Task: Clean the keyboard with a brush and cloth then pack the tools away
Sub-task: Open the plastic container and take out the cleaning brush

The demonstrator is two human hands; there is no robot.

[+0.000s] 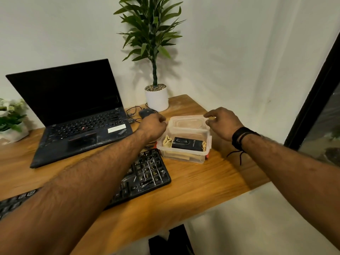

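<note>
A clear plastic box (185, 157) stands on the wooden desk, right of a black keyboard (147, 173). Inside the box lie a yellow cloth (167, 141) and a black case (187, 143). A clear lid (187, 124) is tilted up over the box's far side. My left hand (152, 126) grips the lid's left edge. My right hand (222, 122) pinches its right corner. No brush can be made out; the keyboard's middle is hidden under my left forearm.
An open black laptop (73, 115) sits at the back left, with a dark mouse (146, 113) and cables beside it. A white potted plant (157, 97) stands behind the box. The desk edge (257, 184) runs close on the right. A small plant (11, 118) is far left.
</note>
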